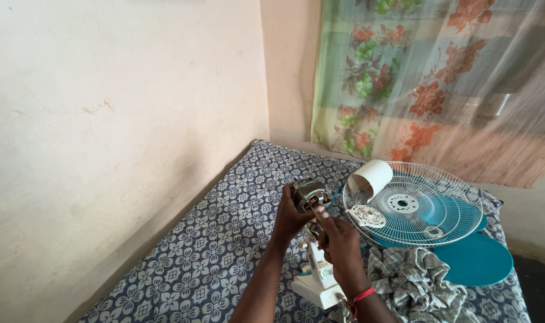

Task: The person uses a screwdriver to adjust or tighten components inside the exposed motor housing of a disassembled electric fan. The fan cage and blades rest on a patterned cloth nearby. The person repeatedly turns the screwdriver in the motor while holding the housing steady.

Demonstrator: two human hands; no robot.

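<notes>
My left hand (289, 216) grips a bare metal fan motor (308, 192) with copper windings, held up above a white fan stand (318, 276). My right hand (339, 240) is just below and to the right of the motor, fingers pinched at its underside; a red band circles that wrist. What the right fingers hold is too small to tell. The stand sits on a bed covered in a blue and white flower-patterned sheet (224, 251).
A white wire fan guard (434, 206) lies over teal fan blades (476, 257) at the right. A white cylindrical motor cover (371, 177) rests on the guard's edge. A checked cloth (416, 281) lies crumpled beside the stand. Wall at left, flowered curtain (428, 78) behind.
</notes>
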